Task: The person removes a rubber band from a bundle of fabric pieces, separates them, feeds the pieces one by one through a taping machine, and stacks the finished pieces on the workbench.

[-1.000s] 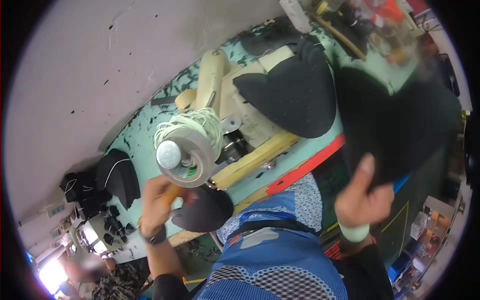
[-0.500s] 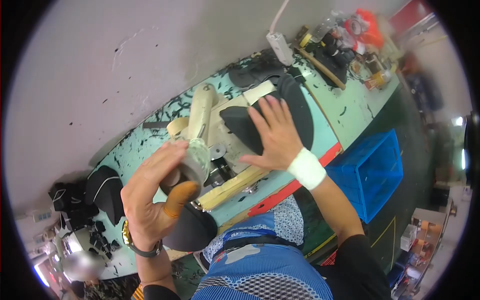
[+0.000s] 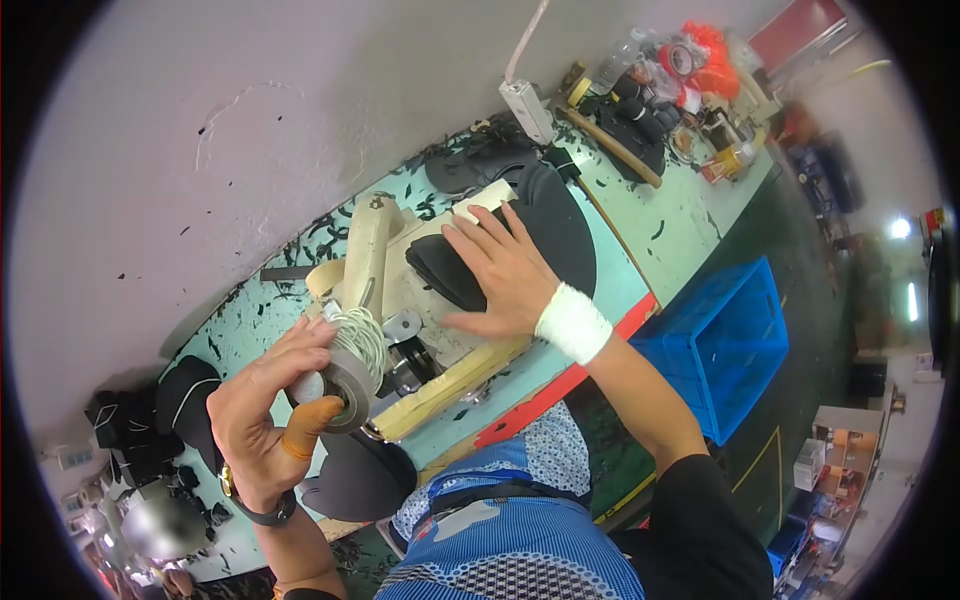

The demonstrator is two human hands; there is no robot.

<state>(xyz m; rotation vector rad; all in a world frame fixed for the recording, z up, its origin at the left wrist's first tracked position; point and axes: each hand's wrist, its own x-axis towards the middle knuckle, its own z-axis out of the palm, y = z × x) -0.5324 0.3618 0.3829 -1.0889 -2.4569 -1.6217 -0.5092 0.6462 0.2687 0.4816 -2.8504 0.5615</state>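
My left hand (image 3: pixel 265 410), with an orange finger cot on its thumb, is curled round a grey round metal part (image 3: pixel 352 392). Pale cord (image 3: pixel 360 340) is coiled on that part, beside the arm of a beige machine (image 3: pixel 368 250). My right hand (image 3: pixel 505 275) lies palm down with fingers spread on a black curved padded piece (image 3: pixel 440 268), which rests on the machine's bed. A larger black rounded piece (image 3: pixel 570 225) extends from under or behind this hand; I cannot tell whether the two are joined. Another black rounded piece (image 3: pixel 365 480) lies at the near table edge.
Black scraps litter the green table (image 3: pixel 690 215). A wooden-handled tool (image 3: pixel 620 150) and a white power strip (image 3: pixel 527 110) are at the back. To the right stands a blue crate (image 3: pixel 715 350). More black pieces (image 3: pixel 190 400) lie on the left.
The view has shifted, so the scene sits further left. My right hand has slid slightly left over the black piece. The pale cord, blurred before, now shows sharply; my left hand keeps its grip.
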